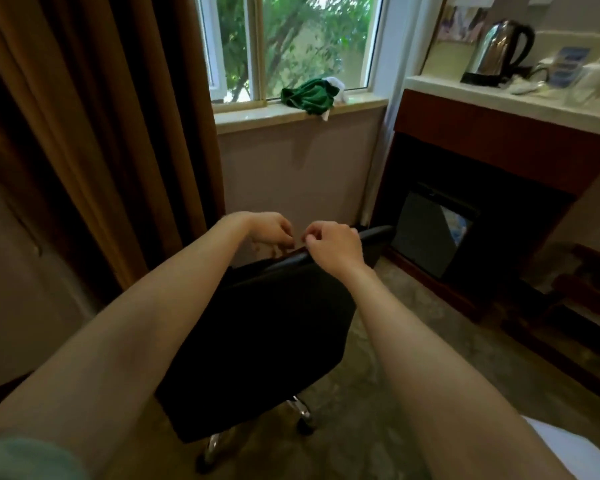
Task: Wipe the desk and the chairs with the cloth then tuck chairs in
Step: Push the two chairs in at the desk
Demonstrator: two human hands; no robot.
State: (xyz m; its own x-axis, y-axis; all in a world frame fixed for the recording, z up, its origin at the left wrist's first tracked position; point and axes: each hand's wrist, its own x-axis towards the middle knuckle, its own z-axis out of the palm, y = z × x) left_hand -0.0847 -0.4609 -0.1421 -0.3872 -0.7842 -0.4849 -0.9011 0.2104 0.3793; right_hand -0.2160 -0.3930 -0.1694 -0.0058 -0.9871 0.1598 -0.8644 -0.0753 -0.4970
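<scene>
Our right hand (333, 247) lies on the top edge of the black chair (264, 323), fingers curled. Our left hand (271, 230) curls just beside it, and we cannot tell whether either truly grasps. Beyond, the green cloth (309, 98) sits bunched on the windowsill (257, 116) at upper centre, and the desk (482, 98) stands at upper right.

A green cloth (309, 98) lies on the windowsill (253, 115), a kettle (499, 46) on the desk (465, 94).
</scene>
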